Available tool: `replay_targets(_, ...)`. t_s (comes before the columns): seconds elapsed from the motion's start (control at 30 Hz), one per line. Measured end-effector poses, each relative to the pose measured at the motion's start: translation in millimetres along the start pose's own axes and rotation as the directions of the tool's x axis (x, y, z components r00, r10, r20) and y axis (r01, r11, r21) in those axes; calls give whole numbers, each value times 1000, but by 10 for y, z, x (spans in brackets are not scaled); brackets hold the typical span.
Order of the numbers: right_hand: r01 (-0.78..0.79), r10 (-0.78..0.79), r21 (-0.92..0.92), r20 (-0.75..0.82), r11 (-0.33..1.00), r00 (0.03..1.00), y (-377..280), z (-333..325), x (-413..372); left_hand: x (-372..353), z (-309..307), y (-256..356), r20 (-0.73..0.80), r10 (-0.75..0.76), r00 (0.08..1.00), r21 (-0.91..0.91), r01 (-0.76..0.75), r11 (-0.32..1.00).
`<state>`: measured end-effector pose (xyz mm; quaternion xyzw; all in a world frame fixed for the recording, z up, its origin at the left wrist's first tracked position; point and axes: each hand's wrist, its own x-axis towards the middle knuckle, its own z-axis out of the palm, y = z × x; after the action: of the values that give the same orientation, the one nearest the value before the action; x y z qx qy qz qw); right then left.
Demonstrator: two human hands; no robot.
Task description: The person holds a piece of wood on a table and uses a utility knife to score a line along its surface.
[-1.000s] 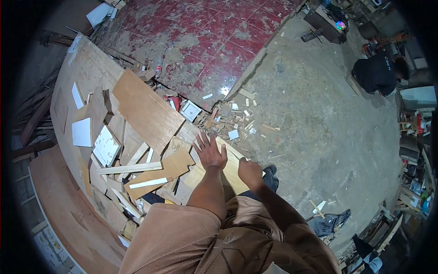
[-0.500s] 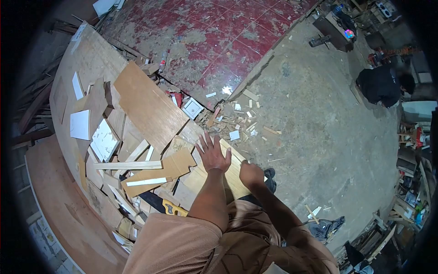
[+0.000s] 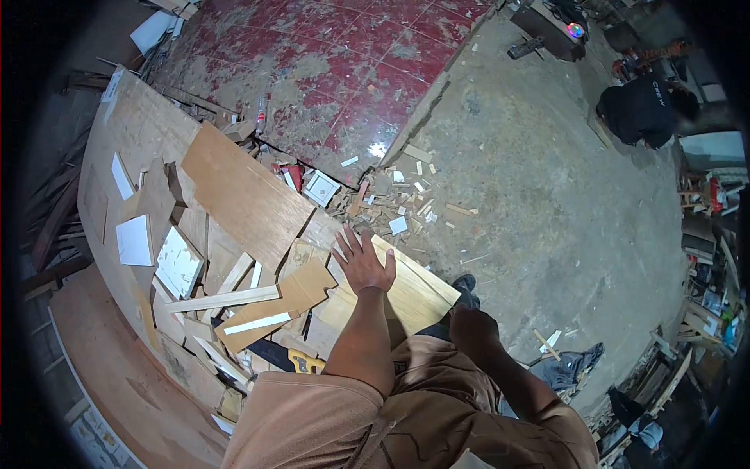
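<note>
A pale wooden board (image 3: 416,295) lies in front of me at the bench's edge, with a thin line running along its right side. My left hand (image 3: 366,264) is pressed flat on its far left part, fingers spread. Just past the board's near right corner, my right hand (image 3: 473,328) is closed in a fist. Whatever it grips is hidden by the fingers. Left of my left forearm lies a handsaw (image 3: 303,361) with a yellow and black handle. A piece of brown cardboard (image 3: 316,281) and a white strip (image 3: 256,324) are close by.
Plywood (image 3: 242,195), white panels (image 3: 135,241) and wood strips (image 3: 223,299) litter the bench. Offcuts (image 3: 398,225) are strewn on the concrete floor (image 3: 539,195). A person in a dark shirt (image 3: 641,109) crouches at the far right. My shoe (image 3: 466,289) shows beside the board.
My right hand has moved off the board, toward me and to the right, past its near corner. My left hand stays flat on the board. The whole view has shifted slightly.
</note>
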<state>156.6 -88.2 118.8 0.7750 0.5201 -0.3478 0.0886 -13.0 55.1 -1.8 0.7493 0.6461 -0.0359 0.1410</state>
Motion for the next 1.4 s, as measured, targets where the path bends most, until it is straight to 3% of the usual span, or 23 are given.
replay_targets(0.03,36,-36,26,1,999,999,2,54,49,2,-3,-1,14,-2,1000,-3,2,1000)
replay_targets(0.1,214,-217,-41,-140,976,966,-105,258,303,-12,3,-7,30,-5,1000,-5,5,1000)
replay_targets(0.13,389,-427,-285,-81,876,901,-131,412,493,-13,12,-5,23,-5,1000,-7,5,1000)
replay_targets(0.17,246,-256,-127,-69,961,964,-362,381,692,-17,18,-1,14,-4,1000,-10,4,1000)
replay_targets(0.2,278,-286,-78,-114,957,951,-422,506,889,-24,21,3,13,-1,1000,-11,1,1000)
replay_targets(0.23,160,-159,0,-112,987,981,-503,586,1038,-23,21,6,17,0,1000,0,0,1000)
replay_targets(0.33,144,-136,48,-133,988,982,-385,684,959,-7,2,0,33,-1,999,15,1,1000)
replay_targets(0.37,113,-112,35,-42,993,993,-254,648,828,-10,20,-3,11,0,1000,0,0,1000)
replay_targets(0.43,278,-268,37,-168,960,949,138,569,419,-18,24,3,-9,2,1000,-21,-2,1000)
replay_targets(0.5,111,-110,30,-33,993,993,146,161,114,-10,-13,5,16,-6,1000,-26,7,1000)
replay_targets(0.6,110,-110,-31,6,993,994,145,129,82,-7,-2,-3,17,-8,1000,-19,8,1000)
replay_targets(0.67,245,-242,-9,-178,970,954,44,401,326,-6,-4,-5,20,-11,1000,-35,11,999)
replay_targets(0.73,51,-53,72,26,996,998,-331,455,805,-27,-11,-5,21,-13,1000,-47,14,999)
replay_targets(0.83,79,-80,43,9,996,997,-521,570,1127,4,-22,-4,16,0,1000,-15,0,1000)
replay_targets(0.9,45,-45,22,35,999,998,-388,599,961,-11,11,-13,17,-3,1000,14,3,1000)
replay_targets(0.97,180,-183,-49,-92,983,979,-41,516,528,-13,18,-9,39,-9,999,1,9,1000)
replay_targets(1.07,206,-212,-59,-105,977,972,119,145,47,13,-25,-12,46,-15,999,-6,15,1000)
replay_targets(1.13,61,-63,-46,-30,997,998,102,28,-92,-19,-23,-5,51,-14,999,-2,14,1000)
replay_targets(1.17,59,-61,-48,-31,997,998,75,77,-33,-9,-11,-3,54,-16,998,0,16,1000)
replay_targets(1.23,219,-225,-58,-150,974,963,-94,307,298,8,-13,-3,50,-21,999,9,21,1000)
replay_targets(1.27,272,-293,-188,-95,944,951,-182,393,470,10,-19,-1,47,-19,999,10,19,1000)
replay_targets(1.3,37,-38,12,135,999,990,-406,332,772,-11,-21,1,48,-17,999,11,16,1000)
replay_targets(1.4,36,-31,-53,81,998,996,-515,415,1015,-11,-32,8,63,-22,998,11,21,1000)
